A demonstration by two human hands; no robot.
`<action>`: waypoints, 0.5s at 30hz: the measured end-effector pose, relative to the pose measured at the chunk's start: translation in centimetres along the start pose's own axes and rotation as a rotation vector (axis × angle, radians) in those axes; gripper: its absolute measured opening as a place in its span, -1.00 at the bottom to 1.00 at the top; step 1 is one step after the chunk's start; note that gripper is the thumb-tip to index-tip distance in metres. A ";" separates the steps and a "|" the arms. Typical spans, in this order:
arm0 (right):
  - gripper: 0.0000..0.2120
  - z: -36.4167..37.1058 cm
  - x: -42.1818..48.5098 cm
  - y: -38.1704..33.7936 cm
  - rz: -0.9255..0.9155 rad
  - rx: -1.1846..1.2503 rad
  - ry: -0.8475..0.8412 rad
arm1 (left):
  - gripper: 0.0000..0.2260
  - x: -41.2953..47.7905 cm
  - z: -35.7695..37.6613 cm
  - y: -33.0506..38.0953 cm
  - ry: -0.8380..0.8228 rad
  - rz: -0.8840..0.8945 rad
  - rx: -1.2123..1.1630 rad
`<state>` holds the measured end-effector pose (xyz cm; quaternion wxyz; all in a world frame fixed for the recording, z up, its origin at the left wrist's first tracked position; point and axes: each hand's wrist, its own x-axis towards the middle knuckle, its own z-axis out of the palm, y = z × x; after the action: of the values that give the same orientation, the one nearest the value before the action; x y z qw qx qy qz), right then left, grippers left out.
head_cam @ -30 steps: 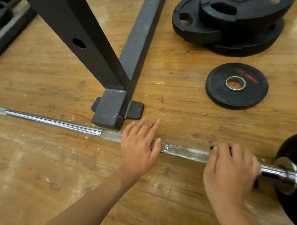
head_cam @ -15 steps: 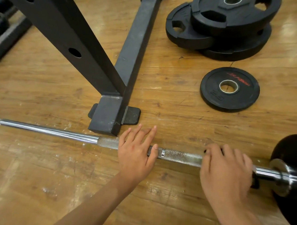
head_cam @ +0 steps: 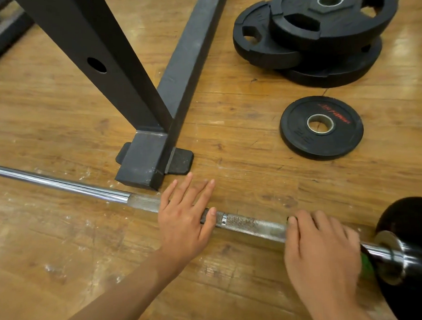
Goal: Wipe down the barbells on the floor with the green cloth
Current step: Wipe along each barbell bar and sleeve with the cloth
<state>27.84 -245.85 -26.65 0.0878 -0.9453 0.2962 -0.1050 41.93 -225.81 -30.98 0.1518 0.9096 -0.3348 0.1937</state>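
With left hand [head_cam: 183, 224], fingers straight and flat, pressed down on the barbell [head_cam: 251, 227] lying on the wooden floor [head_cam: 63, 239], just in front of the rack foot [head_cam: 144, 162]. With right hand [head_cam: 323, 256], curled over the shaft beside the collar, gripped the green cloth [head_cam: 366, 265], mostly hidden beneath. Judged mid-wipe on the knurled section; next called for a firm slide leftward along the shaft, without rolling the bar

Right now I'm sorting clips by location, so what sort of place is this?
Most likely a gym's weight area: a barbell lies on the wooden floor, black weight plates are stacked nearby with a smaller plate beside them, and a black steel rack stands by the bar.
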 end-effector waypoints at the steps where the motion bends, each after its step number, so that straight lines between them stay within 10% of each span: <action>1: -0.71 0.5 0.1 -1.8 0.002 0.039 0.012 | -0.57 -0.2 -0.2 0.0 -0.005 0.005 0.009; 9: -0.71 1.0 -2.0 -2.3 -0.377 0.051 -0.062 | -0.57 -1.9 -1.5 0.2 -0.056 0.027 0.003; 15: -0.72 0.1 -6.0 -0.3 0.144 0.089 0.040 | -0.58 -4.2 -2.4 0.4 -0.055 0.036 -0.007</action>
<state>23.19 -242.16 -27.58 0.1309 -0.9144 0.3602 -0.1301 38.09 -222.79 -30.72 0.1420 0.9079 -0.3559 0.1702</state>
